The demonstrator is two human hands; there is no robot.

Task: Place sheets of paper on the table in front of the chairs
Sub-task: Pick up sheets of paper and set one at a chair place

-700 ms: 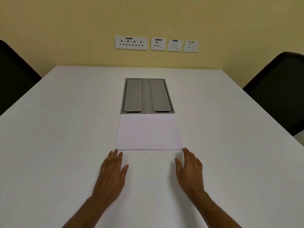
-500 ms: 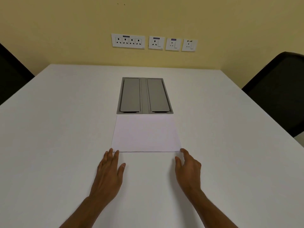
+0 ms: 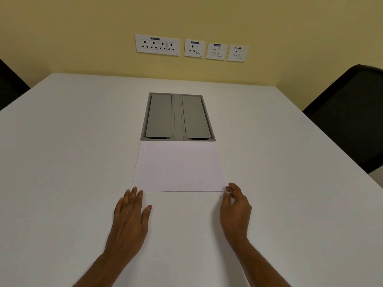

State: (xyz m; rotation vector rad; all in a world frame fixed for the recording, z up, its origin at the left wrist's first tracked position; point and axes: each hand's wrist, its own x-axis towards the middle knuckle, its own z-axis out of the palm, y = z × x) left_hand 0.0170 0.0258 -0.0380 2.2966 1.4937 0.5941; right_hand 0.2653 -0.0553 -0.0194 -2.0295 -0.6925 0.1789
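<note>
The left hand (image 3: 129,220) lies flat, palm down, on the white surface (image 3: 68,162), fingers straight and close together, thumb out to the side. Its fingertips (image 3: 134,190) reach the near left corner of the stack of paper (image 3: 178,166) and appear to touch its edge. The right hand (image 3: 235,210) sits at the near right corner, fingers loosely curled and thumb tucked in beside them; the fingertips meet the paper's edge there, though whether they actually pinch a sheet or only rest against it is hard to tell from this angle. Neither hand lifts anything clear of the surface.

The paper lies flat at 12 o'clock from the hands, between them and a grey panel with two closed flaps (image 3: 177,118) set into the surface; the paper's far edge lies right against the panel's near edge. Thin lines along the near edge suggest more than one sheet.

A dark chair (image 3: 352,114) stands at 2 o'clock, beside the surface's right edge, and part of another dark chair (image 3: 9,88) shows at 10 o'clock. On the yellow wall at 12 o'clock hangs a row of white power sockets (image 3: 190,47).
</note>
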